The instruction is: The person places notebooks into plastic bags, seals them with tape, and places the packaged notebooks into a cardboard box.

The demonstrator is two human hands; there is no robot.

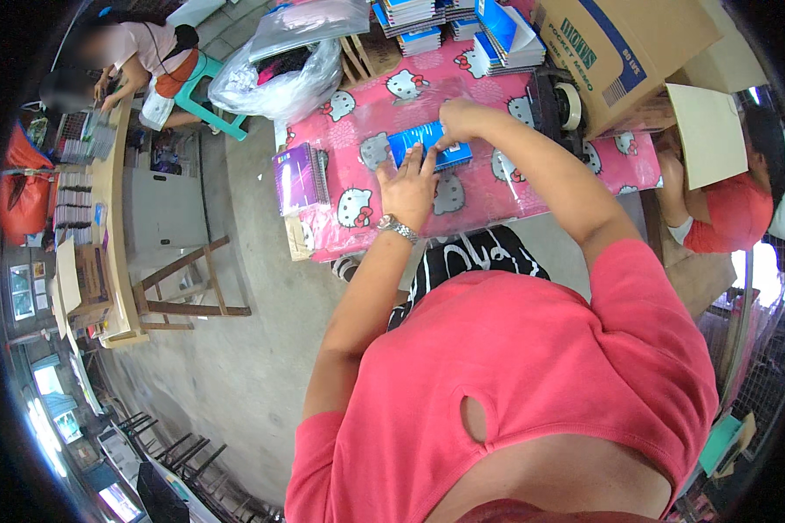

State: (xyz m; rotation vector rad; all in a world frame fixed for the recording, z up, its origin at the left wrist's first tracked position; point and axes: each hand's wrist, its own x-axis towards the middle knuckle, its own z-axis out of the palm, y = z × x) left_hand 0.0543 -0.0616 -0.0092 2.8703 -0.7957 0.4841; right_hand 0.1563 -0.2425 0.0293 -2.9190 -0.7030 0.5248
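Observation:
A small blue notebook with a glossy cover lies on the pink cartoon-print table cover in front of me. My left hand rests on its left part, fingers stretched out and pressed to the cover. At the far edge, my right hand has its fingers curled with the thumb down against the notebook. Those fingers are partly hidden, so their exact grip on the edge is hard to see. Left of my hands stands a stack of purple spiral notebooks.
Blue notebook stacks stand at the table's far side, near a large cardboard box. A black device sits right of my right arm. Clear plastic bags lie far left. Two people work nearby, one by a wooden bench, another at right.

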